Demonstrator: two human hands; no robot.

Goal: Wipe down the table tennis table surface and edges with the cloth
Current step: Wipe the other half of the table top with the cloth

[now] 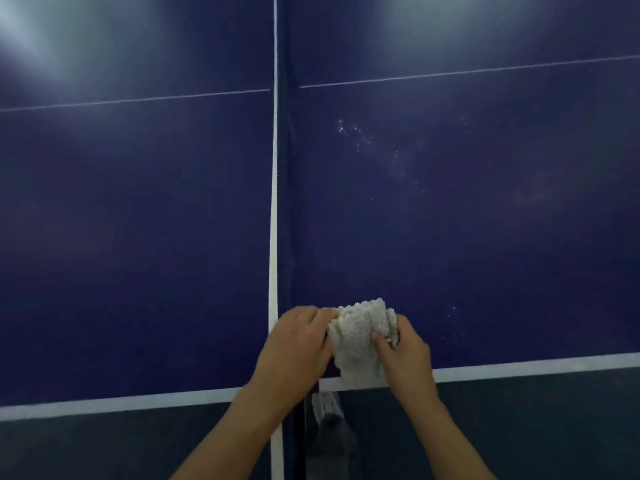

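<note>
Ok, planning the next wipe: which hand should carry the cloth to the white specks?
Probably the right hand: it grips the cloth right of the net, nearer the specks; the left hand is beside the net.

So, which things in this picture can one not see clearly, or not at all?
Head view, table: far side and both ends, cut off by the frame edges.
Head view, cloth: its size and underside, hidden by the left hand and right hand gripping it.
Head view, white specks: too small to tell dust from droplets.
Head view, glare: washes out the top left surface.
</note>
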